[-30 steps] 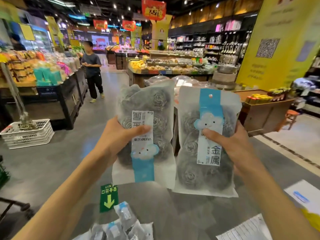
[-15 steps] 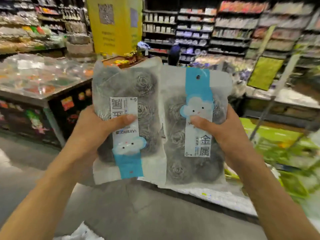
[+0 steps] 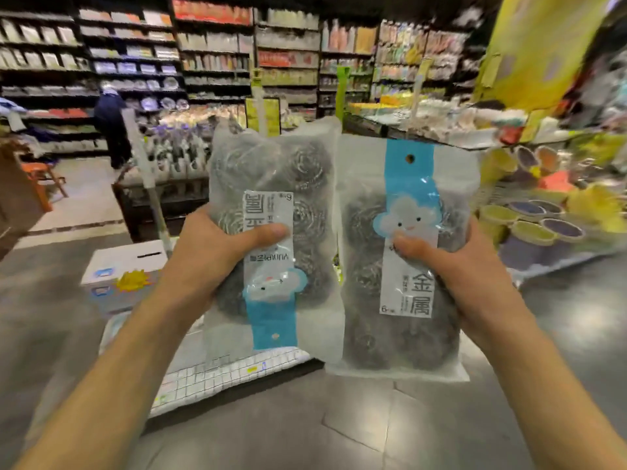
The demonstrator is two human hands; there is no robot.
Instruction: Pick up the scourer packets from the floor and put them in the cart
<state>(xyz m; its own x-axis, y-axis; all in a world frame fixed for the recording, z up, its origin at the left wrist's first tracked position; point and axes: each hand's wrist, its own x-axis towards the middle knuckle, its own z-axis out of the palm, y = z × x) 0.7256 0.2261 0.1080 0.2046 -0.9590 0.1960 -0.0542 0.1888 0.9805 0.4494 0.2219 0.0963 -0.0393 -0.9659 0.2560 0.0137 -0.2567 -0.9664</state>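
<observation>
The clear plastic packet of steel scourers with the upright blue strip [image 3: 403,259] reads "金属" and "6"; the upside-down matching packet [image 3: 271,239] reads "yuner".

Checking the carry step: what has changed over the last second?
The view swung from the aisle to shelves, and a white box now lies ahead. Unchanged: left hand grips the upside-down packet, right hand the upright packet; nothing released.

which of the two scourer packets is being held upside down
The packet in the left hand, the left packet: its label text is inverted and its hang hole sits at the bottom. The right packet has its hole on top.
</observation>
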